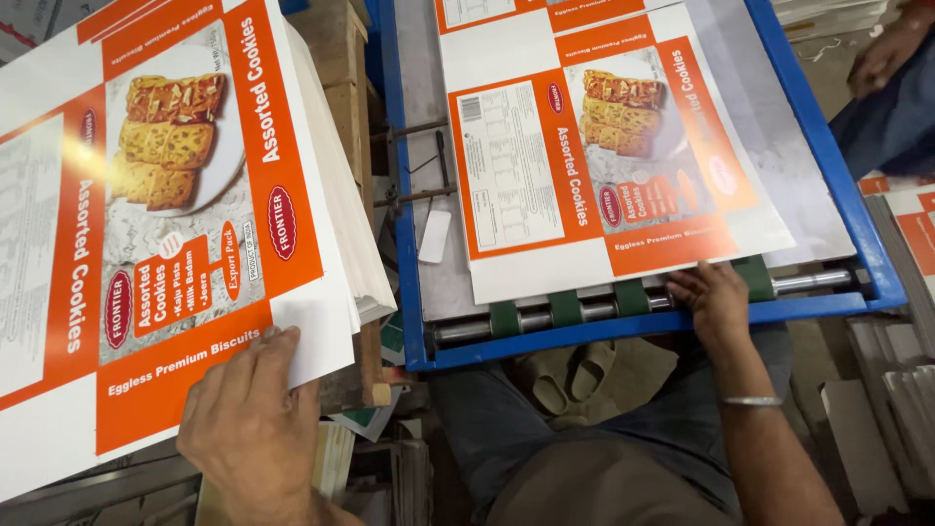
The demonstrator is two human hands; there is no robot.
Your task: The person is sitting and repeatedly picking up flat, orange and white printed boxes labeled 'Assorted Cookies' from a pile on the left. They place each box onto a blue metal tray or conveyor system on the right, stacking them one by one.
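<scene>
- Head view, looking down: left hand (251, 424) flat on the near corner of a stack of printed carton sheets (175, 214), grip released, fingers just spread on top.
- Right hand (709, 300) pressing the near edge of a single orange-and-white carton sheet (594, 146), fingers loose, not clenched.
- That sheet lying on a blue-framed feed tray (828, 156), edge right at the metal roller with green bands (565, 310).
- Silver bangle (752, 400) on the right wrist.

Glossy printed card sheets (166, 224), a blue painted metal frame (623, 326), its shiny steel roller (813, 282) with green bands.
</scene>
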